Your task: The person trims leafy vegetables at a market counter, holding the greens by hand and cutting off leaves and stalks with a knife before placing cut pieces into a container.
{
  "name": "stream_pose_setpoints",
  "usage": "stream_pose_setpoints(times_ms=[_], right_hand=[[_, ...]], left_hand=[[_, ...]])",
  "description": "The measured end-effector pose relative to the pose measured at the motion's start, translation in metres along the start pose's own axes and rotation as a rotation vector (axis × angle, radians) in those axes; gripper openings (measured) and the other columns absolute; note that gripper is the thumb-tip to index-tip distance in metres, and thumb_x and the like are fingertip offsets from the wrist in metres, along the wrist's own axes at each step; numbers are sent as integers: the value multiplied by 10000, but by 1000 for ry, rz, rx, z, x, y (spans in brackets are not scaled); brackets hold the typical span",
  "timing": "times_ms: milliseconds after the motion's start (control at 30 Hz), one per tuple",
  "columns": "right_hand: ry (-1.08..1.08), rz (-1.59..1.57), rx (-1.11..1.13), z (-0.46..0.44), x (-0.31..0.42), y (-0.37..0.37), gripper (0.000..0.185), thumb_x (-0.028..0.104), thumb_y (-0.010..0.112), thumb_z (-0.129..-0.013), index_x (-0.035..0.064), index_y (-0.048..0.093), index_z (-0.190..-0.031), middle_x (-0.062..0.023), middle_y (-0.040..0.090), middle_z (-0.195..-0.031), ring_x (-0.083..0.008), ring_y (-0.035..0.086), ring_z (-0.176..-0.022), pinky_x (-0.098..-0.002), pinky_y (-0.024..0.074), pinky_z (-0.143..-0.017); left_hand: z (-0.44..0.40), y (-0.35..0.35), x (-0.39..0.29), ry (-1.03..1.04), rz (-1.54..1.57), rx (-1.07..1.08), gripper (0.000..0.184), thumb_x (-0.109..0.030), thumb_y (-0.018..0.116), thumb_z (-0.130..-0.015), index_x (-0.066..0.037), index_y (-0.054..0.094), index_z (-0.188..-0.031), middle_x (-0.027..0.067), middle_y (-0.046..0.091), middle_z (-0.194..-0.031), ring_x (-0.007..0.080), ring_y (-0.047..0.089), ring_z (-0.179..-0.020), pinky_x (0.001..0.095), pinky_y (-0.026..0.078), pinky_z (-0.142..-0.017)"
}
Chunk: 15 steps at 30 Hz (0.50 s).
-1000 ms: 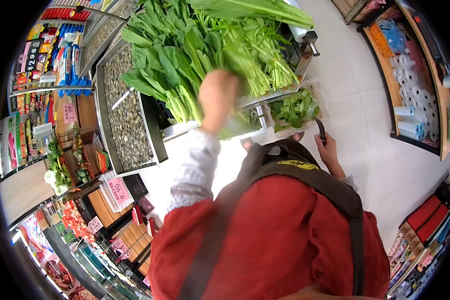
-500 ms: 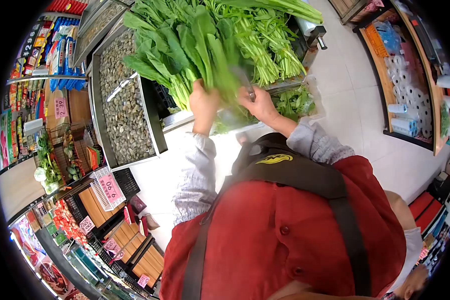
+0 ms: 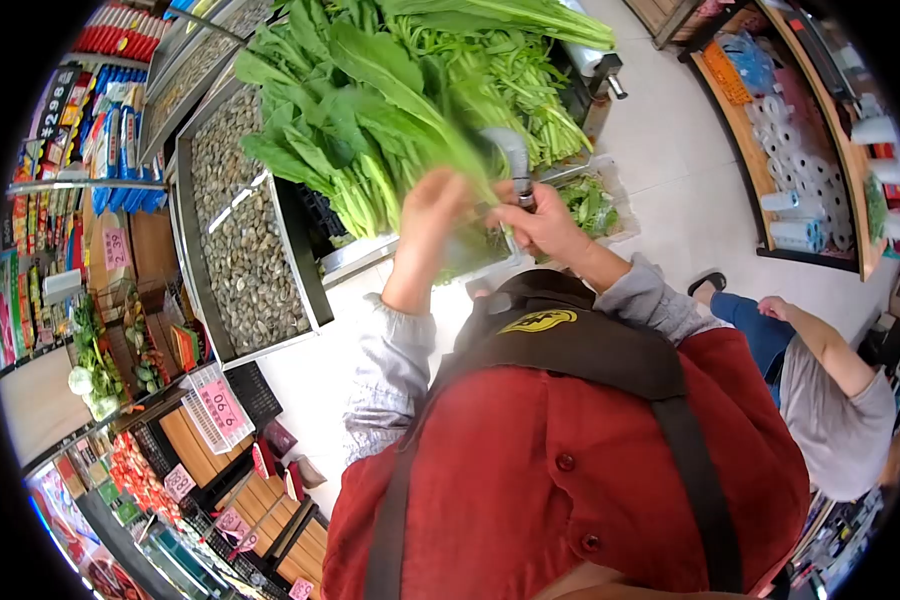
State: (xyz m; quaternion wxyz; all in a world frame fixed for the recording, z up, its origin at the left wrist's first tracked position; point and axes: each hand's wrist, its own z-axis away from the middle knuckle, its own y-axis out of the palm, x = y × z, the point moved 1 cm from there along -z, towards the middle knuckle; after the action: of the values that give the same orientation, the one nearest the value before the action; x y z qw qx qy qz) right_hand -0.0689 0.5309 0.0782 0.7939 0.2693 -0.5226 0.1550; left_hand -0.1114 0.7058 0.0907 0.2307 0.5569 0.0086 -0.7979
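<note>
My left hand [image 3: 432, 215], blurred by motion, is closed around a leafy green stalk [image 3: 385, 75]. The stalk slants from its broad leaf at the upper left down to its cut end between my hands. My right hand [image 3: 552, 228] is closed on a knife [image 3: 510, 152] with a pale, curved blade pointing up and away from me. The thumb of that hand is close to the stalk's lower end; whether it touches is blurred. Beyond both hands lies a heap of leafy greens [image 3: 315, 140], with thinner-stemmed green bunches [image 3: 555, 110] to its right.
A metal tray of clams [image 3: 240, 230] stands left of the greens. Loose leaves lie in a clear bin [image 3: 590, 200] below the bunches. Shelves with plastic rolls [image 3: 800, 150] stand at right, and another person [image 3: 835, 400] is behind them. Packaged goods [image 3: 120, 150] line the left.
The stalk has swung from nearly upright to a leftward slant. My left hand has moved slightly right and nearer me. The knife blade shows more plainly, and the other person has come further into view.
</note>
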Motion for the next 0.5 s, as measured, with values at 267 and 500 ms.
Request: stream_pose_setpoints(times_ms=[267,500], right_hand=[[-149,179,131,26,-17,-108,204,148,541,-929,29,538,-1094,-90,605,-716,-55,381,-397,-197,337,-375],[86,-272,17,68,19,-139,252,256,503,-967,35,573,-1065,-50,523,-592,-62,363,-384,-210,311,-362]], left_hand=[[30,82,-41,1291,-1251,89,398,-148,744,-704,-143,638,-1087,79,558,-1145,292,492,-1144,450,365,-990],[2,144,-19,1070,-1572,653,281,-173,691,-772,-144,623,-1043,55,613,-911,278,610,-923,424,471,-869]])
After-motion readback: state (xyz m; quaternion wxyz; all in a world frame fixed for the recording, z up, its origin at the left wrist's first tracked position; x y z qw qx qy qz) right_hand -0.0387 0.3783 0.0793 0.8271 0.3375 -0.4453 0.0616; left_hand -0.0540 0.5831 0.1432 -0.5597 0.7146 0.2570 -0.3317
